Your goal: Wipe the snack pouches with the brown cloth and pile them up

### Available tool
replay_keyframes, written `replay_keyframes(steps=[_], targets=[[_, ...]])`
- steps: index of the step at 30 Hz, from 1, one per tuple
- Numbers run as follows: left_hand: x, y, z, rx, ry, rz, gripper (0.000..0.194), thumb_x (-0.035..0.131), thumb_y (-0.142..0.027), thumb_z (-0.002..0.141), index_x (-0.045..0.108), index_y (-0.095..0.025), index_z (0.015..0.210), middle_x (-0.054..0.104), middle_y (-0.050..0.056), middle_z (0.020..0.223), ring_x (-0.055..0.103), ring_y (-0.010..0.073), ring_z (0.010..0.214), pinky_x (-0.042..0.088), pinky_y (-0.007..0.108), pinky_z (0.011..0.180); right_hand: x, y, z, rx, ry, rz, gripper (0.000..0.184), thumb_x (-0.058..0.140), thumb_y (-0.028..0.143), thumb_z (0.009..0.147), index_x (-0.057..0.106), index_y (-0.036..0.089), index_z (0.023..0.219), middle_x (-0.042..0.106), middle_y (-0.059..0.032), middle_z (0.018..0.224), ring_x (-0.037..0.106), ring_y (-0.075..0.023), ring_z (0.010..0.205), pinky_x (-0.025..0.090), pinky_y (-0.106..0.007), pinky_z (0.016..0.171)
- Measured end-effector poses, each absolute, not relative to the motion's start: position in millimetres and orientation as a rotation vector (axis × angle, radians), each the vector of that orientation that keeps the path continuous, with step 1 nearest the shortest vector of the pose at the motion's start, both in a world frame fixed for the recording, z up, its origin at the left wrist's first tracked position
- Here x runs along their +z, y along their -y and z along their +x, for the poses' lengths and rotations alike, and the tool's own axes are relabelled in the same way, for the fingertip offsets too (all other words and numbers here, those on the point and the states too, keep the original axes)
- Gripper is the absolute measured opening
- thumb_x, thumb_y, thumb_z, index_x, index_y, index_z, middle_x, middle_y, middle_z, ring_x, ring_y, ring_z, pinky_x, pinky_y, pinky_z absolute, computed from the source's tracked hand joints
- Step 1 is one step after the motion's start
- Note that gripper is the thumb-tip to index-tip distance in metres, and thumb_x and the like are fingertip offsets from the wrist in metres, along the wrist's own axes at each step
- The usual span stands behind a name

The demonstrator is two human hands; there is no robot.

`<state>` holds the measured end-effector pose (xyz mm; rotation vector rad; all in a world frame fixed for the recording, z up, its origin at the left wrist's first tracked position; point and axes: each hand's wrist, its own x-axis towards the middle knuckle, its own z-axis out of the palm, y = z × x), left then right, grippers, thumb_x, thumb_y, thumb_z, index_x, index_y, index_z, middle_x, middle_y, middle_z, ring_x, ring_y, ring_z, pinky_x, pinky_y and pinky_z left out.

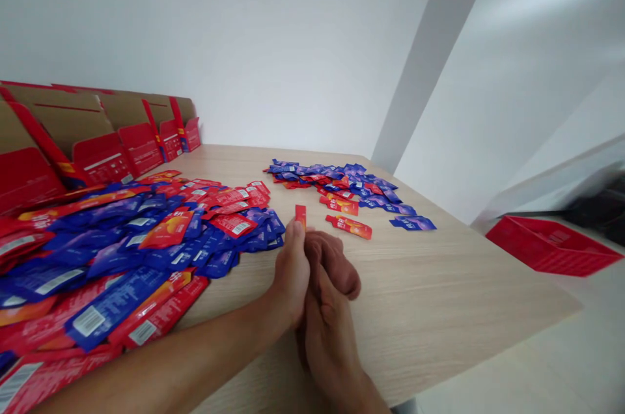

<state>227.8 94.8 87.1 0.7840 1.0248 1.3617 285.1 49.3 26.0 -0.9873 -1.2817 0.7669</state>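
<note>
Over the middle of the table, my left hand point(291, 271) is closed on a red sachet point(301, 213), whose end sticks up past the thumb. My right hand point(334, 339) is closed on a bunched reddish-brown cloth point(336, 265), right against the left hand. Most of the held sachet is hidden by the fingers and the cloth. Just beyond my hands lie two red-orange sachets point(349, 226), face up and apart from the far pile. To the left spreads a large heap of blue and red sachets point(161, 238), many with white barcode labels showing.
A second pile of blue and red sachets point(336, 176) lies at the table's far end, with a blue sachet point(413, 223) at its right edge. Open red cardboard boxes point(141, 144) line the wall at left. Another red box point(551, 245) stands beyond the table's right edge.
</note>
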Motion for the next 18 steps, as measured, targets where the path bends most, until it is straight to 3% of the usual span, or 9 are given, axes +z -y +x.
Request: replay_keyframes(steps=[2, 5, 9, 12, 14, 16, 18], targets=[[85, -103, 222, 1.349, -1.071, 0.819, 0.059, 0.049, -0.079, 0.097, 0.064, -0.023, 0.088, 0.074, 0.008, 0.073, 0.075, 0.0282, 0.068, 0.066, 0.048, 0.077, 27, -44, 285, 0.819, 1.273, -0.946, 0.046, 0.066, 0.045, 0.109, 0.076, 0.027, 0.150, 0.075, -0.0103, 0.151, 0.062, -0.0315, 0.149, 0.048, -0.049, 0.127], [85, -117, 206, 1.322, -1.168, 0.938, 0.053, 0.046, -0.069, 0.102, 0.067, -0.020, 0.105, 0.080, 0.014, 0.104, 0.079, 0.0269, 0.089, 0.064, 0.043, 0.086, 33, -36, 290, 0.900, 1.323, -0.910, 0.044, 0.068, 0.047, 0.108, 0.079, 0.029, 0.146, 0.080, -0.0085, 0.140, 0.069, -0.0323, 0.140, 0.051, -0.048, 0.124], [98, -149, 169, 1.291, -1.365, 1.313, 0.064, 0.029, -0.059, 0.109, 0.063, -0.017, 0.143, 0.077, 0.017, 0.122, 0.076, 0.0278, 0.104, 0.061, 0.039, 0.090, 34, -26, 305, 1.010, 1.528, -0.877, 0.039, 0.066, 0.053, 0.108, 0.088, 0.028, 0.130, 0.085, -0.0043, 0.111, 0.076, -0.0301, 0.114, 0.057, -0.042, 0.113], [117, -184, 126, 1.238, -1.533, 1.703, 0.068, 0.025, -0.053, 0.111, 0.045, -0.021, 0.168, 0.068, 0.016, 0.143, 0.068, 0.0290, 0.128, 0.050, 0.043, 0.117, 26, -18, 316, 1.057, 1.523, -0.884, 0.048, 0.064, 0.066, 0.104, 0.091, 0.029, 0.120, 0.084, -0.0045, 0.096, 0.076, -0.0309, 0.104, 0.061, -0.041, 0.103], [129, -206, 94, 1.078, -1.710, 1.938, 0.068, 0.034, -0.046, 0.110, 0.042, -0.021, 0.173, 0.060, 0.019, 0.152, 0.053, 0.0371, 0.147, 0.034, 0.056, 0.130, 20, -15, 321, 1.074, 1.483, -0.940, 0.052, 0.066, 0.073, 0.100, 0.091, 0.031, 0.118, 0.085, -0.0061, 0.100, 0.077, -0.0312, 0.098, 0.063, -0.040, 0.096], [137, -224, 64, 0.842, -1.924, 2.078, 0.070, 0.038, -0.044, 0.109, 0.042, -0.020, 0.174, 0.058, 0.027, 0.147, 0.049, 0.0507, 0.145, 0.027, 0.077, 0.124, 15, -14, 322, 1.067, 1.444, -0.980, 0.056, 0.065, 0.077, 0.098, 0.091, 0.031, 0.117, 0.086, -0.0068, 0.103, 0.077, -0.0307, 0.093, 0.064, -0.039, 0.090], [138, -236, 38, 0.604, -2.067, 2.185, 0.071, 0.038, -0.047, 0.109, 0.041, -0.021, 0.175, 0.053, 0.032, 0.149, 0.044, 0.0572, 0.146, 0.024, 0.084, 0.118, 12, -15, 323, 1.063, 1.436, -0.994, 0.060, 0.063, 0.081, 0.097, 0.092, 0.031, 0.114, 0.085, -0.0064, 0.098, 0.078, -0.0296, 0.089, 0.064, -0.036, 0.084]])
